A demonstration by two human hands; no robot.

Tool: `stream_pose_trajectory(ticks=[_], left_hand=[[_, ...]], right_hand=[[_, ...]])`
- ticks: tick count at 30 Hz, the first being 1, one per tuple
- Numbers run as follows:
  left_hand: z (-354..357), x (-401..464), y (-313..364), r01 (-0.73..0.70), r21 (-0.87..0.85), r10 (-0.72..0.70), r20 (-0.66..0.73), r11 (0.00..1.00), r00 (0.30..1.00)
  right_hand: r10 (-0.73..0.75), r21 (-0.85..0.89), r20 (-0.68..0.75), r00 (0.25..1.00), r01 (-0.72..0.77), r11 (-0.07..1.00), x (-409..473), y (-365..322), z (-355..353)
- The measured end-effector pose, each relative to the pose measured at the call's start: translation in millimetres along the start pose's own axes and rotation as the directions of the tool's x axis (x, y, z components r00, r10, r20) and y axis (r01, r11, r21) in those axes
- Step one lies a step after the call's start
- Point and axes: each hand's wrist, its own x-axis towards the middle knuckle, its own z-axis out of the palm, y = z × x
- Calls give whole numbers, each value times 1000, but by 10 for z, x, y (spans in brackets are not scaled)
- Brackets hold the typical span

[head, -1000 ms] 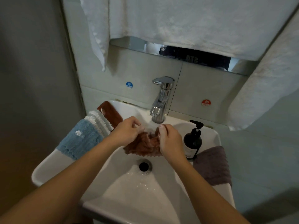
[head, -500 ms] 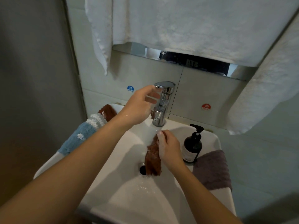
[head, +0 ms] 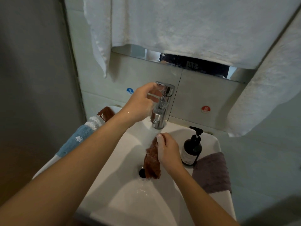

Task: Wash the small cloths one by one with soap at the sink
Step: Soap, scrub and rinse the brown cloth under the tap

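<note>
My right hand (head: 167,150) pinches a soapy brown cloth (head: 152,162) that hangs down over the drain (head: 142,173) of the white sink (head: 123,201). Water runs from the chrome faucet (head: 162,105) onto the top of the cloth. My left hand (head: 143,101) is raised at the faucet, its fingers curled around the lever on top. On the sink's left rim lie a blue cloth (head: 75,141), a white cloth (head: 95,122) and another brown cloth (head: 106,112). A dark soap pump bottle (head: 192,147) stands on the right rim beside a grey-purple cloth (head: 211,172).
Large white towels (head: 187,26) hang above the sink and at the right. A mirror strip (head: 192,64) shows below them. A blue cold sticker (head: 129,90) and a red hot sticker (head: 205,109) mark the tiles. A grey wall (head: 32,79) closes the left side.
My left hand let go of the brown cloth and rose to the faucet lever. Water now flows. The cloth now hangs from my right hand alone.
</note>
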Motion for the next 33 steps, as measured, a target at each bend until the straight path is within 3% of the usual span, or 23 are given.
stream_pose_trajectory(ticks=[7, 11, 13, 15, 18, 22, 26, 28, 29, 31, 33], left_hand=[[-38, -25, -36, -12, -5, 12, 4, 1000, 1000], [-72, -183, -429, 54, 48, -53, -29, 997, 998], [-43, -322, -696, 118, 197, -144, 122, 973, 982], [30, -471, -931, 134, 330, -248, 334, 935, 909], [104, -596, -1201, 170, 325, -315, 466, 930, 827], [-14, -578, -1283, 346, 204, -400, 370, 916, 839], [-6, -578, -1224, 452, -158, -425, 179, 878, 887], [68, -572, -1145, 471, -320, -446, 152, 822, 882], [121, -567, -1103, 468, -320, -449, 137, 824, 883], [241, -566, -1081, 429, -171, -434, 4, 887, 901], [350, -601, -1045, 369, -43, -372, -142, 928, 917]], right_hand=[[-6, 13, 4, 1000, 6, 1000, 3, 0, -4], [-36, 24, -15, 999, 37, 999, 8, 18, 5], [-33, 74, -26, 999, 35, 997, 21, 4, 27], [-8, 189, -40, 999, 16, 982, 50, -18, 67], [115, 375, -39, 993, -92, 922, 119, -57, 114], [286, 428, -165, 944, -193, 883, 246, 26, 84], [161, 79, -299, 941, -144, 986, 227, 129, 27], [76, -146, -198, 977, -106, 983, 165, 176, 75], [63, -189, -104, 993, -82, 979, 131, 181, 131], [33, -88, 54, 998, -28, 996, 48, 120, 272], [31, 53, 32, 999, -32, 998, 15, -10, 355]])
